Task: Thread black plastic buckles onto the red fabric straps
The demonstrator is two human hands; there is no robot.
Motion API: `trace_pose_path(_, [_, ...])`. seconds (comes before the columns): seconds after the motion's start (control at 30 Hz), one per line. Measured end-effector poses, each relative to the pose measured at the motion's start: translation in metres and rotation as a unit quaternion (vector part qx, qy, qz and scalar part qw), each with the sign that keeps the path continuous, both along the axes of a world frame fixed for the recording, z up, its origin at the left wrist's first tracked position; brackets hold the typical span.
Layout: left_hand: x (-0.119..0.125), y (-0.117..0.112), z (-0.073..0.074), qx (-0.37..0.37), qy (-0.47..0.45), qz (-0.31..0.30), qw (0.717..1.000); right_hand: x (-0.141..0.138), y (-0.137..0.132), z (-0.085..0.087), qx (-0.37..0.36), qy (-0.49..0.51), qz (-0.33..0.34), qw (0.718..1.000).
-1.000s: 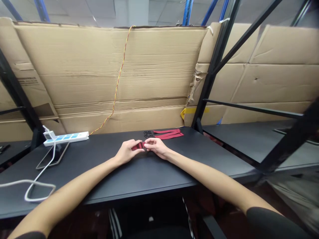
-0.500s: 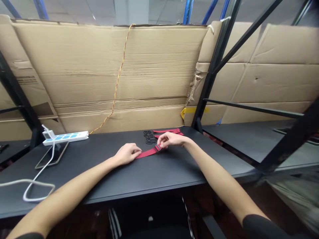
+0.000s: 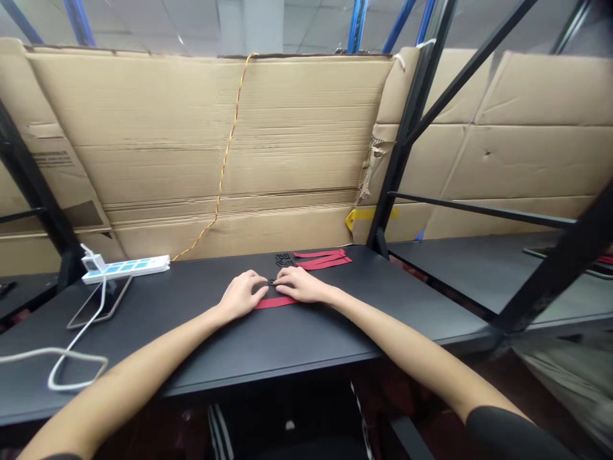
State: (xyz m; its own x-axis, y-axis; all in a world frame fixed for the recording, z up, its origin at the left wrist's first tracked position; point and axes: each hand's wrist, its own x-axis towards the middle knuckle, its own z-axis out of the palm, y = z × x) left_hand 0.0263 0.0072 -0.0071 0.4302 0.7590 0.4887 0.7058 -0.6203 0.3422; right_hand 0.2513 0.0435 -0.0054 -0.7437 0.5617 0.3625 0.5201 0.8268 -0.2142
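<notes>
Between my two hands a small black buckle [image 3: 271, 282] shows on the dark table. My right hand [image 3: 301, 284] reaches in from the right with its fingertips at the buckle. My left hand [image 3: 243, 295] rests on the table on the other side, thumb and forefinger apart, close to the buckle's left side. A red webbing strap [image 3: 275, 303] lies flat just in front of the buckle; its left end reaches my left hand and its right part runs beside my right hand. Several black buckles [image 3: 283, 257] lie behind my right hand, which may cover some of them.
More red straps [image 3: 324, 259] lie to the right of the buckles. At the left are a white power strip [image 3: 134, 266], a phone-like device [image 3: 103, 300] and a white cable [image 3: 60, 370]. Cardboard [image 3: 297, 147] walls the back; a black frame post [image 3: 400, 147] stands at the right.
My right hand has moved left and let go of the strap and its buckle. The strap now lies flat nearer my left hand, whose fingers have spread. A black buckle shows between both hands.
</notes>
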Motion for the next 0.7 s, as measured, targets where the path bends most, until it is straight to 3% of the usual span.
trace_pose_path(0.1, [-0.003, 0.004, -0.003, -0.016, 0.011, 0.002, 1.000, -0.008, -0.008, 0.000, -0.024, 0.013, 0.083, 0.996])
trace_pose_path(0.17, [-0.004, 0.007, -0.003, -0.037, 0.008, -0.012, 0.999, -0.010, -0.011, 0.000, -0.033, 0.025, 0.099, 0.994])
trace_pose_path(0.47, [-0.014, 0.021, 0.004, -0.154, -0.048, -0.020, 0.987, 0.006, -0.008, 0.010, -0.104, 0.021, 0.059, 0.993])
trace_pose_path(0.57, [-0.017, 0.023, 0.006, -0.162, -0.050, -0.033, 0.985, 0.001, -0.014, 0.009, -0.096, 0.030, 0.028, 0.995])
trace_pose_path(0.7, [-0.017, 0.022, 0.007, -0.166, -0.076, -0.046, 0.982, -0.011, -0.019, 0.005, -0.100, 0.020, 0.048, 0.994])
